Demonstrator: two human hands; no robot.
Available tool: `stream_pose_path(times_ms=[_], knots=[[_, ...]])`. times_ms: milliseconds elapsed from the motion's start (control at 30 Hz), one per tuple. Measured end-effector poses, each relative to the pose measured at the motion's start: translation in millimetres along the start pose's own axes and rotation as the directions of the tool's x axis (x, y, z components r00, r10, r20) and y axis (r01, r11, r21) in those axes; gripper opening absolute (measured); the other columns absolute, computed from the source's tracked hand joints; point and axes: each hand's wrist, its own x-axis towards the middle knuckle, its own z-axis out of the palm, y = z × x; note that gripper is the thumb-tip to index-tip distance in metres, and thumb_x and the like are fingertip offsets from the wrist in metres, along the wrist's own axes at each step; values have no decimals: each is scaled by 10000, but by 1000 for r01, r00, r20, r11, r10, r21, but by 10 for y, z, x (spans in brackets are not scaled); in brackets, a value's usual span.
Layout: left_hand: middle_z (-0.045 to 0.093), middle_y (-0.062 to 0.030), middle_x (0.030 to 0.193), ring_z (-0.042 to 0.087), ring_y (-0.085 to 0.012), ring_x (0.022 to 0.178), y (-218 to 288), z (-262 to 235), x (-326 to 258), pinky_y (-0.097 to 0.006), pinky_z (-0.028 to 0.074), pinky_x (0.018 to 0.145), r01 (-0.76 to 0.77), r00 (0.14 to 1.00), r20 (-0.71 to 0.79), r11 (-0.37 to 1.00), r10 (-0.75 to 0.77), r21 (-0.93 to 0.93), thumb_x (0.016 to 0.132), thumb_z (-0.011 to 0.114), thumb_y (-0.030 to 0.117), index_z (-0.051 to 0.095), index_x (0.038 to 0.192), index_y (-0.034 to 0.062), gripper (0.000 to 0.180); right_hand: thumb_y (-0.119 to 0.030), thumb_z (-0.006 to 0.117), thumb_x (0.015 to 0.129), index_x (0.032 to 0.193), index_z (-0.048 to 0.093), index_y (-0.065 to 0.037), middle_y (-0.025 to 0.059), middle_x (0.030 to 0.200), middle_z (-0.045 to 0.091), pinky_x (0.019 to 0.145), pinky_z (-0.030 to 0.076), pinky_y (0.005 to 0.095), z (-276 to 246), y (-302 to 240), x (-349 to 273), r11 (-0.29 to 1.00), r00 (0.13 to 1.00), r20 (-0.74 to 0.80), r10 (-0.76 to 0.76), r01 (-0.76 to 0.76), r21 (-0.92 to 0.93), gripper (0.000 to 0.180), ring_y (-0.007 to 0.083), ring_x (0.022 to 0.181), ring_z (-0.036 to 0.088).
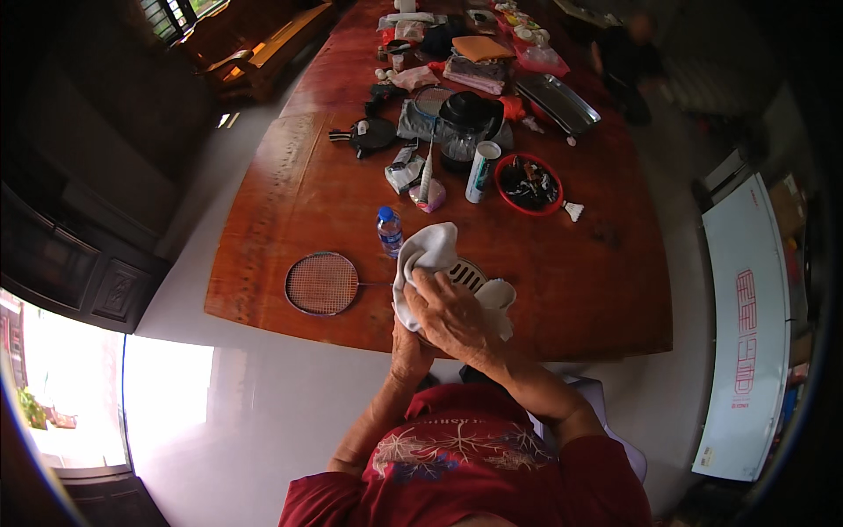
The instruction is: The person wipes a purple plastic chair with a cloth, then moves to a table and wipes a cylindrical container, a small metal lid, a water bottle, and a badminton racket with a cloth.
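A bunched white cloth [425, 249] is held up over the near edge of the table. My right hand [450, 314] lies across it, fingers bent and pressed into its folds. Under the lower left of the cloth my left hand [409, 348] grips from below, its fingertips hidden behind the fabric. Just beyond my right hand shows a pale piece with dark slots [467, 274], partly covered, its kind unclear. A soft-looking whitish piece [497, 297] sits beside it. Left of the cloth, a badminton racket [321, 284] lies flat, its handle end hidden behind my hands.
A blue-capped water bottle [389, 232] stands close beyond the cloth. Farther back are a shuttlecock tube [482, 172], a red basin [529, 184] of dark items, a shuttlecock [573, 211], a metal tray [558, 104] and table-tennis bats [372, 135]. The wooden table [580, 299] ends near me.
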Motion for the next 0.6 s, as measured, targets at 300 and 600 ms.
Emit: stream_pose_path(times_ms=[300,600], knots=[[478,-167,1249,502,-295,1091,65,-66,-140,-413,418,958,446,860,313,296,-403,-845,887,413,547,375,1318,44,663,-89,599,695,925,620,-26,59,982,524,653,509,282,110,-112,-632,934,976,-21,-216,213,287,240,169,753,533],[592,-107,1042,612,-219,895,29,26,-41,-356,550,718,265,897,-17,568,-441,-779,859,607,231,475,1169,52,381,-15,595,710,851,620,-2,136,877,552,623,512,378,-341,654,-1248,902,879,338,337,-405,153,143,280,781,610]])
